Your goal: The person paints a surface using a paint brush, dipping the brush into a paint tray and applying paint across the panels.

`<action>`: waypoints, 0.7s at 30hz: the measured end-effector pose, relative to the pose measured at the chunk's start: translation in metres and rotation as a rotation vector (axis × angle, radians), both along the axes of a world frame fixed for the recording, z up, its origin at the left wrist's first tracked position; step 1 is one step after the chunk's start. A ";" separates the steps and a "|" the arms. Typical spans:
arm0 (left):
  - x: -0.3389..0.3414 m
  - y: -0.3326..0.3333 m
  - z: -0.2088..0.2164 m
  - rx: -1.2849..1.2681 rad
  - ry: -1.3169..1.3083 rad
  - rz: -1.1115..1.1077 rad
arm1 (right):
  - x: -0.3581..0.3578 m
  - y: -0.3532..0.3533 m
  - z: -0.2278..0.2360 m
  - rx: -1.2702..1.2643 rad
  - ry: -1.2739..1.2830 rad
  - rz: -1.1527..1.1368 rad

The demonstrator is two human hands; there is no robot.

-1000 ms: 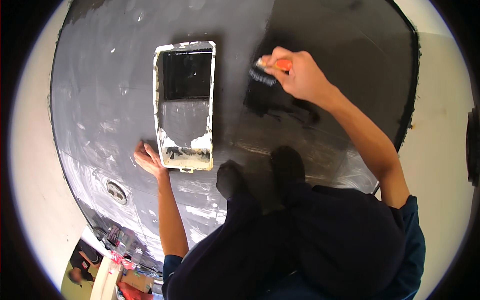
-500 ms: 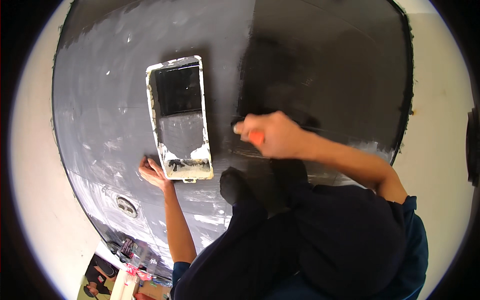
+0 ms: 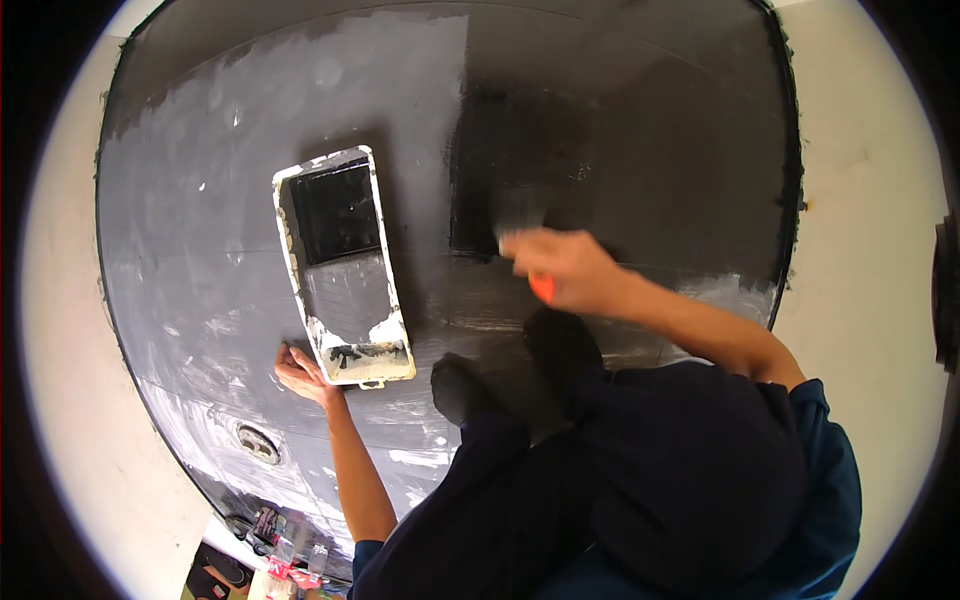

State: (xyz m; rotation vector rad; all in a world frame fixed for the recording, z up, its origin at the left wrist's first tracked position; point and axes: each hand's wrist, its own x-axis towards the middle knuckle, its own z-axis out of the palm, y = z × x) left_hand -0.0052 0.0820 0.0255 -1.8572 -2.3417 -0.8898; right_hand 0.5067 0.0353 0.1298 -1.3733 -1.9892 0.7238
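Observation:
My right hand (image 3: 578, 268) is closed round a paint brush with an orange handle (image 3: 542, 289). Its bristle end is blurred at the lower edge of the fresh dark paint (image 3: 560, 130). A long white-rimmed paint tray (image 3: 393, 290), smeared with old paint, stands out to the left, with black paint (image 3: 335, 210) pooled at its far end. At the tray's near left corner, my left hand (image 3: 302, 374) has curled fingers, partly hidden by the rim; it appears to hold the tray from below.
My dark-socked feet (image 3: 458, 388) are on the painted surface just below the brush. A round drain cover (image 3: 258, 443) lies at the lower left, amid whitish streaks. Pale walls (image 3: 855, 190) border both sides. Assorted items (image 3: 285, 560) lie at the bottom left.
My right hand has moved the brush a little to the right. The view has shifted, so the tray appears lower and further left. My left hand stays at its corner.

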 end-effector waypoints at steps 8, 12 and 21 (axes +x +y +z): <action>-0.001 -0.001 0.000 -0.060 0.000 0.032 | 0.030 0.076 0.059 0.014 0.304 -0.253; -0.005 -0.002 0.000 -0.054 0.011 0.017 | 0.056 0.110 0.016 0.183 0.021 -0.214; 0.000 -0.002 0.000 -0.094 -0.013 0.036 | 0.009 0.018 0.055 -0.203 0.362 -0.118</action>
